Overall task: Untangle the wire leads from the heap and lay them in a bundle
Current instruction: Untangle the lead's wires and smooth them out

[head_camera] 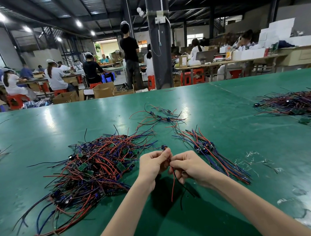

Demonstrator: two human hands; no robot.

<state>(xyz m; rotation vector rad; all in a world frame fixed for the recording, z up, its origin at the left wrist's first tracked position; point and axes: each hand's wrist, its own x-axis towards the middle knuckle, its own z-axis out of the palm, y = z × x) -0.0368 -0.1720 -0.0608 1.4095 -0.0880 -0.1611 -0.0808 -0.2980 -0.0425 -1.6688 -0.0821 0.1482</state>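
Nearest, just right of the tangled heap of red, blue and black wire leads with small green boards (91, 165): left hand (154, 163) and right hand (189, 166), fingers curled, both pinching one red-and-black lead (173, 183), loose ends hanging toward the green tabletop (225, 112). Right of the heap, past the hands, a straightened bundle of leads (215, 156) lying side by side. Beyond the heap, a few loose leads (158, 115). Farther still, open brown cardboard boxes (103, 90), contents out of sight.

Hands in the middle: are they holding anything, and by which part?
One wire lead. The left hand pinches it below its blue component; the right hand pinches the red and black wires beside that, ends hanging free.
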